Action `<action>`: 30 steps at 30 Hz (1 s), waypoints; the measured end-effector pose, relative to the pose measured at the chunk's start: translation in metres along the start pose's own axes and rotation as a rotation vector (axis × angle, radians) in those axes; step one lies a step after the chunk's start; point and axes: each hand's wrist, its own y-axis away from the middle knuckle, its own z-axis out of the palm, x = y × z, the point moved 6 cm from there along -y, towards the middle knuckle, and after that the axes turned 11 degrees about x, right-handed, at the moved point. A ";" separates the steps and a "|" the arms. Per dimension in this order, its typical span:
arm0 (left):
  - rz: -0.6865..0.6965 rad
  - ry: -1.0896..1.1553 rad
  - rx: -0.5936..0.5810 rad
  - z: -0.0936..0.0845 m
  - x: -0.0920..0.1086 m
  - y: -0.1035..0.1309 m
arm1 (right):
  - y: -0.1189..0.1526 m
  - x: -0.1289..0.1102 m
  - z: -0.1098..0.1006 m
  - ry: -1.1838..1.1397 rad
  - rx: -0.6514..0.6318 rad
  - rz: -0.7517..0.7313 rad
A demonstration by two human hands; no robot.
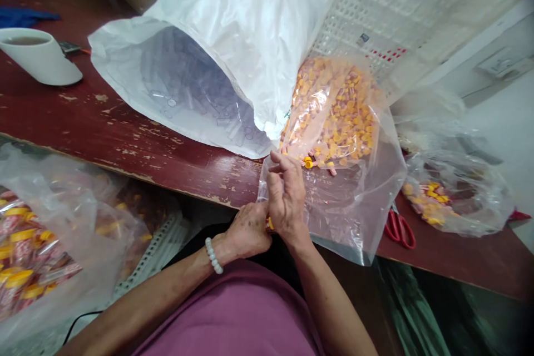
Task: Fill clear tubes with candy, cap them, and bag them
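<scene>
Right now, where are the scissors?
In the head view's right half, the red-handled scissors lie on the table between the large clear bag and the smaller bag.

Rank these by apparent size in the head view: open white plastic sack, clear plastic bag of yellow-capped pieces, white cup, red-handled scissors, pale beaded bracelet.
1. White sack
2. Clear bag
3. White cup
4. Red-handled scissors
5. Beaded bracelet

Nearness to the camera may enlarge the bracelet, yet it looks smallest.
</scene>
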 end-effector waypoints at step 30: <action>-0.183 -0.120 1.290 -0.351 -0.046 0.139 | 0.059 -0.017 0.038 0.016 -0.504 -0.346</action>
